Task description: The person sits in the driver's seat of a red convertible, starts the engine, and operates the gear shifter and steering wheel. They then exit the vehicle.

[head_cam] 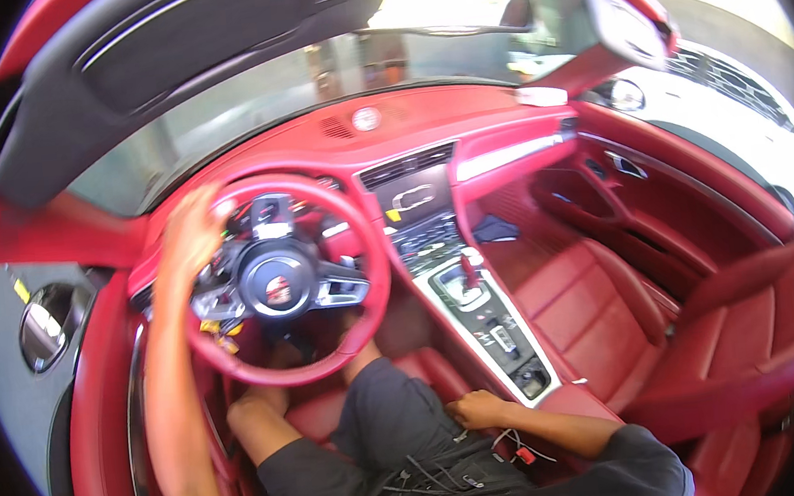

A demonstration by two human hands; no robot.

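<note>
A red leather-rimmed steering wheel with a Porsche crest on its hub is in front of me. My left hand is closed around the rim at the upper left, a little blurred. Beside my right thigh, against the dark shorts, rests my right hand. Its fingers are curled, and their undersides are hidden. Just ahead of it runs the centre console, where the gear selector stands. Yellow tags hang behind the wheel's lower left.
The dashboard carries a central screen and a round clock. At right are the red passenger seat and door; a dark cloth lies in the footwell. Outside are a side mirror and a white car.
</note>
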